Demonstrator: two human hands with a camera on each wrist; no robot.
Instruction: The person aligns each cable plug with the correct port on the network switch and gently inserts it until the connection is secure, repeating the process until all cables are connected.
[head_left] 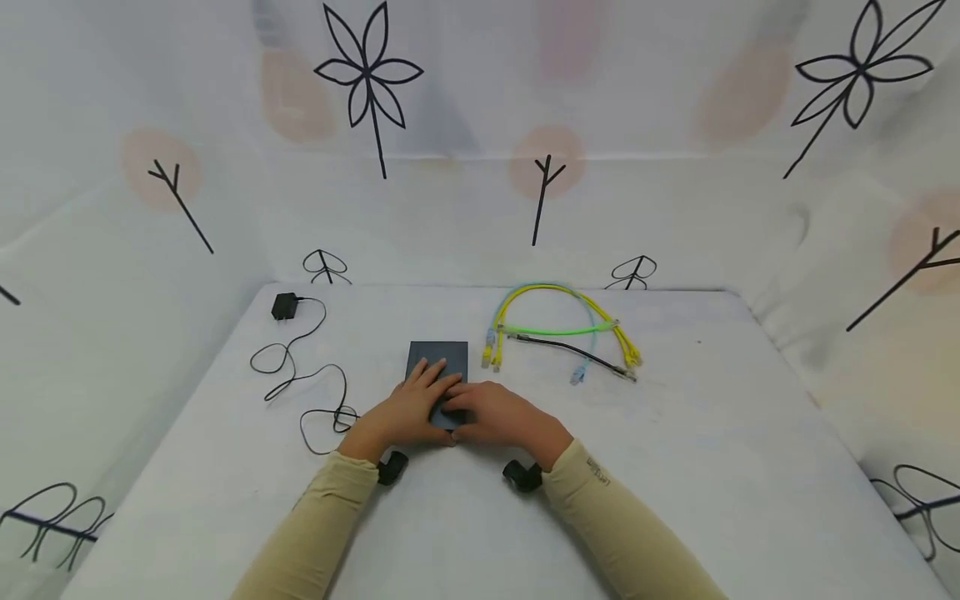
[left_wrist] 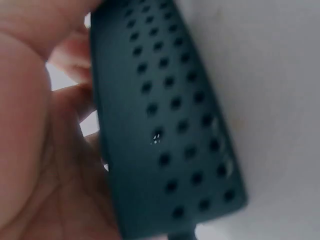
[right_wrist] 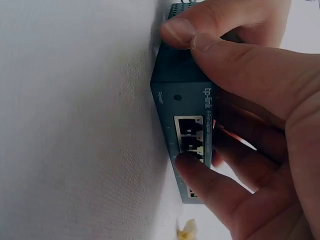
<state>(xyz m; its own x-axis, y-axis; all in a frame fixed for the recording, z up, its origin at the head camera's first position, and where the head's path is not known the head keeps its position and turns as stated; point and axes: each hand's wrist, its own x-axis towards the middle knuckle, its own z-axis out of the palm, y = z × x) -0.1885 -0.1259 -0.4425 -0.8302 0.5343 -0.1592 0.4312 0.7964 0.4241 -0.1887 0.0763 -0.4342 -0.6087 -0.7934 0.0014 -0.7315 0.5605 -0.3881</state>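
Observation:
A flat dark blue-grey network switch (head_left: 438, 352), marked tp-link, lies under both hands on the white table. My left hand (head_left: 405, 414) holds it from the left, its fingers spread over the top and the thumb at the near side. My right hand (head_left: 498, 415) grips the right end; in the right wrist view its index fingertip touches the row of ports (right_wrist: 190, 127). Both thumbs meet at the near side. Rows of vent holes (left_wrist: 169, 81) show in the left wrist view, with a black cable stub (left_wrist: 182, 234) at one end. The fingers hide some ports.
To the left, a black power adapter (head_left: 284, 306) lies with its thin cord (head_left: 292, 379) looped toward the switch. Yellow network cables (head_left: 540, 286), a green cable (head_left: 558, 331), a light blue cable (head_left: 593, 342) and a short black cable (head_left: 573, 347) lie at the back right. Patterned white cloth surrounds the table.

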